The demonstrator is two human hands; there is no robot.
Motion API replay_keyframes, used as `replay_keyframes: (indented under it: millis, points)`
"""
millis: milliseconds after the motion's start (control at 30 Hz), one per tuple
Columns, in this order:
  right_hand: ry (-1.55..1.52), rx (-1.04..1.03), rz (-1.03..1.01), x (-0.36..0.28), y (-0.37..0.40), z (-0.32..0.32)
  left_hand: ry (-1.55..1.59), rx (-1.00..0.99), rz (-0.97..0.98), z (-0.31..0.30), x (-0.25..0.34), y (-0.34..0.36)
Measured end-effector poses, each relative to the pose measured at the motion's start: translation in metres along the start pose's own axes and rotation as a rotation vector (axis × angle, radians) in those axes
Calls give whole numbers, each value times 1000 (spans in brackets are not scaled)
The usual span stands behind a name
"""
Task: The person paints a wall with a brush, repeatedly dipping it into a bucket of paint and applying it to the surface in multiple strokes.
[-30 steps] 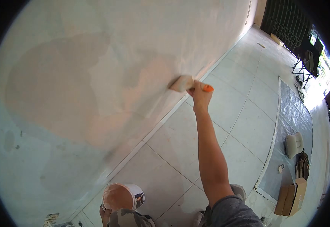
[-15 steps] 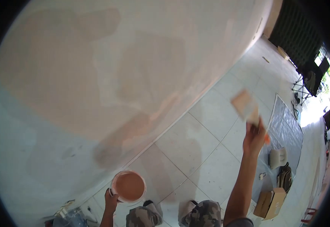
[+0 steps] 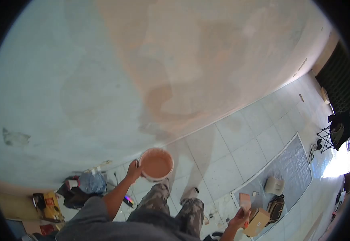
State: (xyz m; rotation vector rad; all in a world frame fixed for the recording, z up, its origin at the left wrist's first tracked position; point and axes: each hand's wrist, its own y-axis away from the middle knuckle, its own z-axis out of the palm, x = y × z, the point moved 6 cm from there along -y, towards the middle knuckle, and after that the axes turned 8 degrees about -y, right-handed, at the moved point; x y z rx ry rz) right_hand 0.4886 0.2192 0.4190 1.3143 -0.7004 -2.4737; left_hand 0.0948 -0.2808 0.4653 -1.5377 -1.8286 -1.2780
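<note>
Gripping a round plastic paint bucket [image 3: 156, 164] in left hand [image 3: 133, 170], right hand [image 3: 239, 220] clasping flat wide brush [image 3: 244, 201]

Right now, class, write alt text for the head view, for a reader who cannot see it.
A person, seen from above, holds a bucket of orange-pink paint in the left hand and a paintbrush low in the right hand. Ahead, a wall is partly coated in that colour above a tiled floor.

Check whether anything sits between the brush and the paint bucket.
Nothing visible does. The brush in the right hand and the bucket in the left hand are apart; only the person's legs and floor tiles lie below the gap.
</note>
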Motion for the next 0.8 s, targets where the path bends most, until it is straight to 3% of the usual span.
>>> replay_keyframes:
  millis: [33, 233, 300, 433, 567, 633, 700, 767, 800]
  points:
    - [69, -46, -8, -5, 5, 4, 71, -9, -34, -1, 29, 7]
    - [98, -180, 42, -28, -4, 40, 260, 60, -118, -13, 21, 33]
    - [78, -71, 14, -22, -16, 40, 303, 126, -110, -19, 21, 44]
    - [83, -46, 23, -14, -30, 36, 389, 255, -155, -32, 1, 57]
    - [86, -28, 19, 3, -52, 4, 267, 332, -251, -52, -30, 69]
    - [223, 51, 59, 17, -75, -37, 236, 362, -260, -57, -57, 70]
    - [164, -44, 50, 48, -124, -98, 79, 414, -291, -64, -86, 69]
    - [95, -58, 35, 57, -98, -42, -294, 390, -318, -75, -82, 68]
    - [55, -59, 24, 70, -93, -18, -285, 405, -270, -93, -86, 76]
